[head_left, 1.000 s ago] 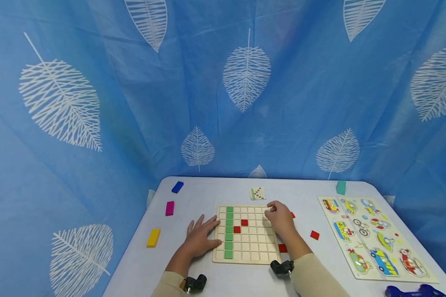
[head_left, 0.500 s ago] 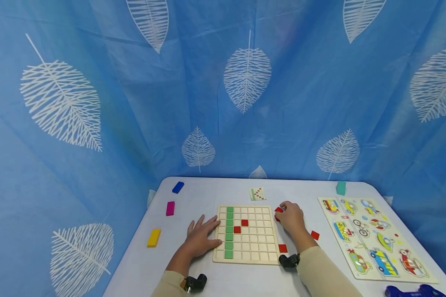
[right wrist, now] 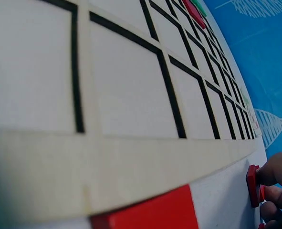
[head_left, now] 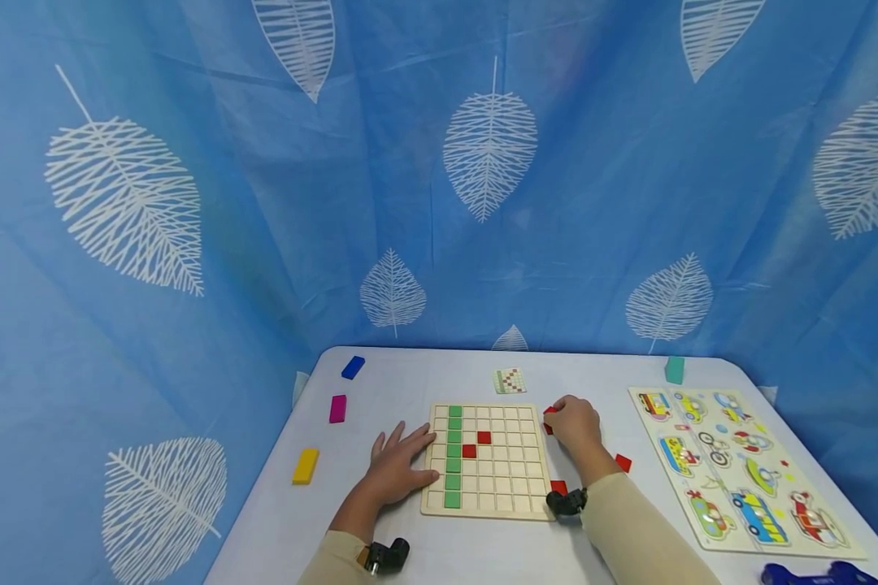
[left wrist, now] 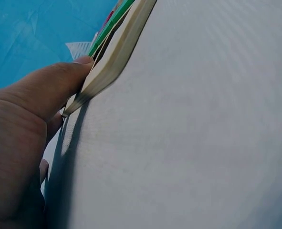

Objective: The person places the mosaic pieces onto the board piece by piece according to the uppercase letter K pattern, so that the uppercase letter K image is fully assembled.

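Observation:
A wooden grid board [head_left: 486, 513] lies in the middle of the table in the head view. A column of green tiles [head_left: 453, 481] fills part of its left side, and two red tiles [head_left: 484, 437] sit diagonally to the right of them. My left hand [head_left: 393, 473] rests at the board's left edge, fingers spread; in the left wrist view the thumb [left wrist: 59, 83] touches the rim. Just past the board's right edge, my right hand [head_left: 576, 426] pinches a red square tile [right wrist: 253, 186] between thumb and fingers, partly hiding it in the head view.
More red tiles [head_left: 623, 462] lie right of the board. Behind it is a small pattern card [head_left: 510, 380]. A vehicle puzzle board [head_left: 732, 544] and dark blue dumbbell [head_left: 812, 577] are at right. Yellow [head_left: 305, 466], magenta [head_left: 338, 409] and blue [head_left: 353, 367] blocks stand left, a teal block [head_left: 675, 370] back right.
My right hand has moved right, from over the board's upper right edge to the red tiles beside it, and now pinches one. The left hand has stayed at the board's left edge.

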A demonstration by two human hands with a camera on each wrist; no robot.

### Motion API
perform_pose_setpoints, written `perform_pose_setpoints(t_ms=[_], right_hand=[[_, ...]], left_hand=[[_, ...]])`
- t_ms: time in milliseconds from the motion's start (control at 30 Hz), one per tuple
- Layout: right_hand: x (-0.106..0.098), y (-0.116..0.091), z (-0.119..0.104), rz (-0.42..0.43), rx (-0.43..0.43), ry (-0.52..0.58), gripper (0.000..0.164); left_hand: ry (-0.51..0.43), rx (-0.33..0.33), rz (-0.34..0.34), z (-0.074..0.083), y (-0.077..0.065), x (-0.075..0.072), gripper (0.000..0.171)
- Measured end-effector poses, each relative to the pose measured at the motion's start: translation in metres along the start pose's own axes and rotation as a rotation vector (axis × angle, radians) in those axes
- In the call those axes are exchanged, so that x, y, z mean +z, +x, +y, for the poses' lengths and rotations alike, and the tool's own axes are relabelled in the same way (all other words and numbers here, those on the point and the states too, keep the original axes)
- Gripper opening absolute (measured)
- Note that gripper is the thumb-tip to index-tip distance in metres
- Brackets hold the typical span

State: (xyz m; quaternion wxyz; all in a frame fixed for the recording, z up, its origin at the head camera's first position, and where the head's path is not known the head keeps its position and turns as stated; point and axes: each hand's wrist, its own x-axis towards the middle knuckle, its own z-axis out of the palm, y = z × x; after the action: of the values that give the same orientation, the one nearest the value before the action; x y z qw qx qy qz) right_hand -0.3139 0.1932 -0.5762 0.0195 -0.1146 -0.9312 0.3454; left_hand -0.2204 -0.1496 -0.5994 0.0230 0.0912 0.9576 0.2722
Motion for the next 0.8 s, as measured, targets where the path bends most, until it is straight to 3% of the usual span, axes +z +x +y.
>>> perform_pose_setpoints(t_ms=[133, 333, 567, 800], right_hand=[[0.000, 0.000, 0.001, -0.014, 0.017, 0.010, 0.023], [-0.002, 0.002, 0.007, -0.012, -0.023, 0.027, 0.025], [-0.003, -0.005, -0.001, -0.022, -0.122, 0.117, 0.027], [0.013, -0.016, -0.021, -0.103, -0.253, 0.178, 0.029]], left_hand=[[0.002, 0.002, 0.003, 0.000, 0.000, 0.000, 0.075], [0.005, 0.001, 0.003, 0.000, -0.001, 0.000, 0.075], [-0.002, -0.005, 0.002, 0.001, -0.003, 0.000, 0.075], [0.002, -0.006, 0.015, 0.001, -0.002, 0.001, 0.074]])
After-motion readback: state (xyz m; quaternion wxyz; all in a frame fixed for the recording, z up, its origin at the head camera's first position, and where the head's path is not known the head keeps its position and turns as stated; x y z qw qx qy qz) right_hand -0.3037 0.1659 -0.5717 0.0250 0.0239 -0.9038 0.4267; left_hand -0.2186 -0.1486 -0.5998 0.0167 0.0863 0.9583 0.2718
